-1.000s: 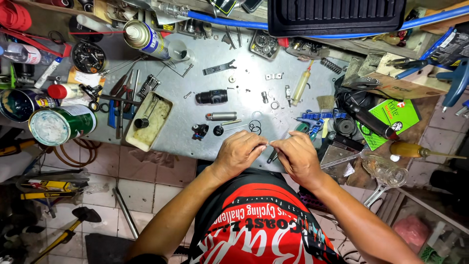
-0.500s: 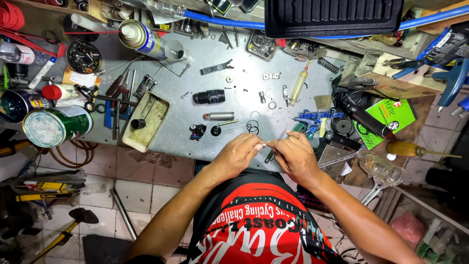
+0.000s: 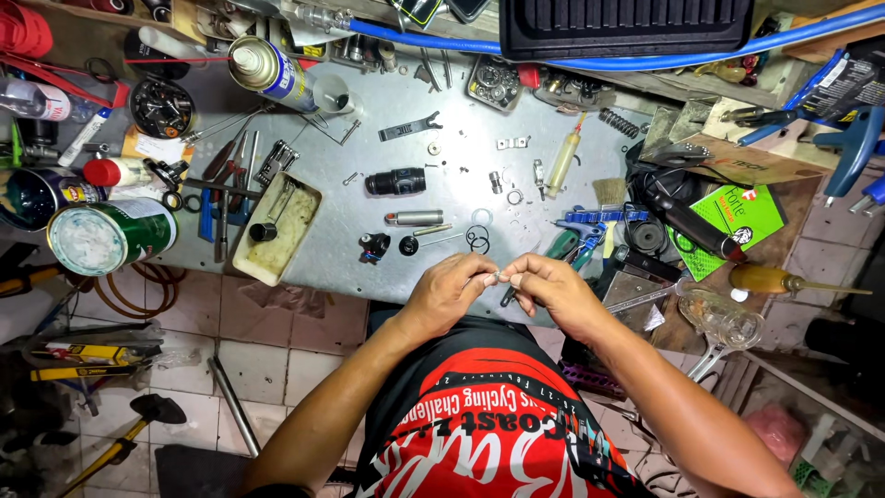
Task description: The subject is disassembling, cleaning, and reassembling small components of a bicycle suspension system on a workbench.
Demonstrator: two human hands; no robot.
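Fingertips of both hands pinch one tiny metal part (image 3: 499, 275) between them, too small to identify, at the bench (image 3: 442, 198) front edge. Left hand (image 3: 449, 291) and right hand (image 3: 551, 293) nearly touch, fingers curled shut on it. Beyond: rings (image 3: 477, 240), black cylinder (image 3: 395, 181), tray (image 3: 276, 227).

A cluttered grey metal counter (image 3: 387, 231) carries a spray can (image 3: 269, 72), a green tin (image 3: 109, 234), a shallow greasy tray (image 3: 277, 227), a black cylinder (image 3: 395, 181), loose rings (image 3: 477, 240) and a small brush (image 3: 609, 192).
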